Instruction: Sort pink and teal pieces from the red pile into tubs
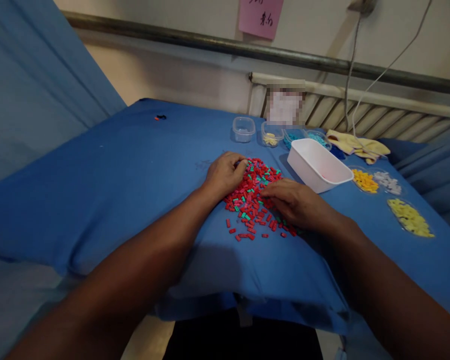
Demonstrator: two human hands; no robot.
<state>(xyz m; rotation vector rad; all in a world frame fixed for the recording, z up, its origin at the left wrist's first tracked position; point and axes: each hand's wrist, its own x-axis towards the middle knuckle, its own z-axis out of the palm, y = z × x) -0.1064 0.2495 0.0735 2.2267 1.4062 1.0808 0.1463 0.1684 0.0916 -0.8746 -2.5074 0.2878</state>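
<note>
Pieces between hands, cloth edge near, room leftward

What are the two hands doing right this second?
Left hand: loosely curled at the pile of small pieces; cannot tell whether it holds any.
Right hand: bent over the pile's right side; grip hidden.

The person is wearing black clothing over the lap, its details blurring into shadow. The left forearm and right forearm are showing bare, both tapering toward slim wrists. The left hand and right hand are going bare too, their fingers partly blurring.
</note>
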